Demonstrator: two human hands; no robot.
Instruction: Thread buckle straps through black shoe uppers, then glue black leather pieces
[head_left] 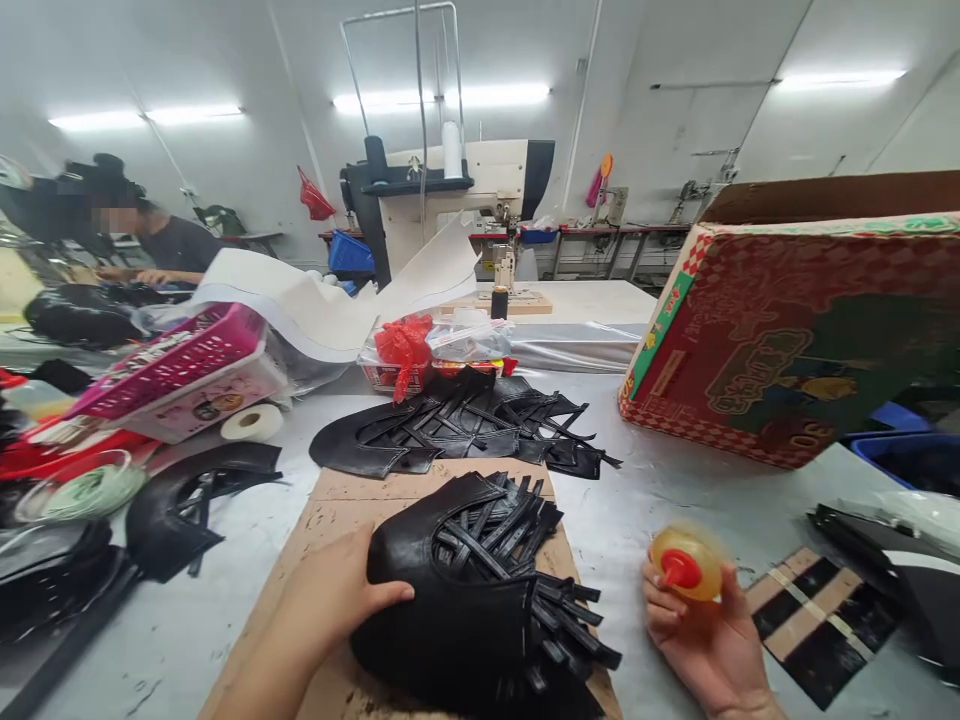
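Note:
My left hand (pixel 341 585) grips the left edge of a stack of black leather pieces (pixel 450 620), its thumb lying on top. The stack has a curved solid front and many loose thin straps on its right side, and it rests on a brown cardboard sheet (pixel 300 540). To the right of it, my right hand (pixel 701 630) is raised with its fingers round a yellowish glue bottle (pixel 694 565) whose red cap faces me; the bottle is slightly blurred. Just beyond the cardboard lies another black strapped leather pile (pixel 450 420).
A big red and green box (pixel 787 340) stands at the right, near a striped piece (pixel 825 610). Pink basket (pixel 187 360), tape roll (pixel 253 423) and curved black pieces (pixel 172 510) are at the left. Behind are a sewing machine (pixel 450 190) and a seated person (pixel 176 240).

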